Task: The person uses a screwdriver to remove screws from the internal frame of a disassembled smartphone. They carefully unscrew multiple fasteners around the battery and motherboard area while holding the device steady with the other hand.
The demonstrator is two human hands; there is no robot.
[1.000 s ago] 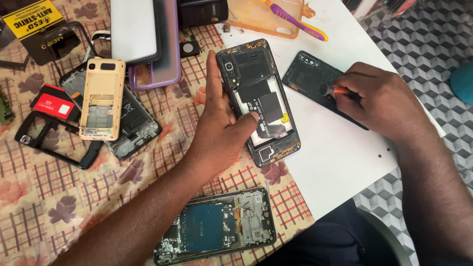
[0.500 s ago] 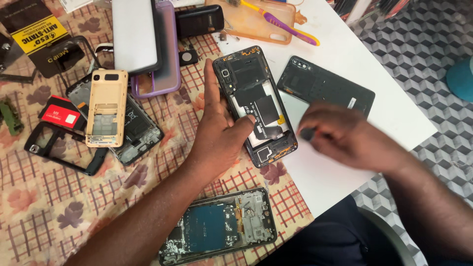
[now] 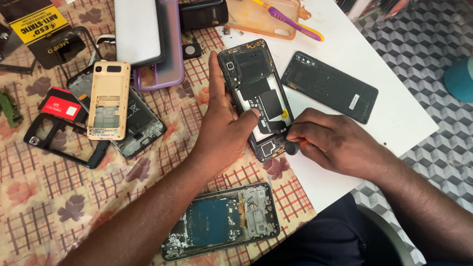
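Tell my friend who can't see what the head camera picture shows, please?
A person's left hand steadies an opened phone on a table while the right hand holds a small screwdriver at its lower end. The phone's black back cover lies just beyond, with other taken-apart phones and cases around.

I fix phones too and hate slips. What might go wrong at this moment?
The screwdriver in the right hand works at the opened phone's lower end; a slip might gouge its board. The left hand alone steadies the phone, so it may twist. A loosened screw might vanish on the patterned cloth.
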